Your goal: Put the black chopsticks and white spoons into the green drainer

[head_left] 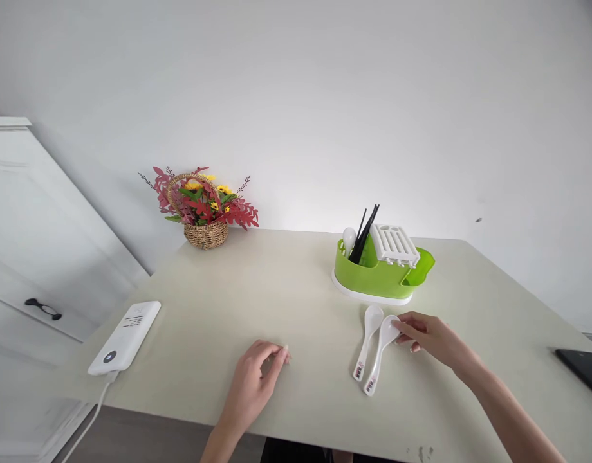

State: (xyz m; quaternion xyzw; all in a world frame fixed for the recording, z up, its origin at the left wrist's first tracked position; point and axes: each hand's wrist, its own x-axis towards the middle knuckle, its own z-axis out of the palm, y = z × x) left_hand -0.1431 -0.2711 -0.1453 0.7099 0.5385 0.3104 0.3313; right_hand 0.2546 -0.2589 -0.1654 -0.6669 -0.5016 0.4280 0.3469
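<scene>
Two white spoons lie side by side on the table, bowls pointing away from me and printed labels on their handle ends. My right hand [427, 335] has its thumb and forefinger on the bowl edge of the right spoon [383, 344]. Just left of that one is the left spoon [369, 337], with no hand on it. My left hand [260, 376] rests on the table with curled fingers, thumb tip against the fingertips and nothing seen between them. Beyond the spoons stands a green utensil holder [368, 280] containing black chopsticks [362, 239] and another white spoon [349, 238].
A wicker basket of artificial flowers [206, 235] stands at the back left. Near the left edge lies a white power bank [127, 334] with a cable [96, 411] hanging off the table. A black phone [583, 368] is at the right edge. A white cabinet [49, 238] borders the left side.
</scene>
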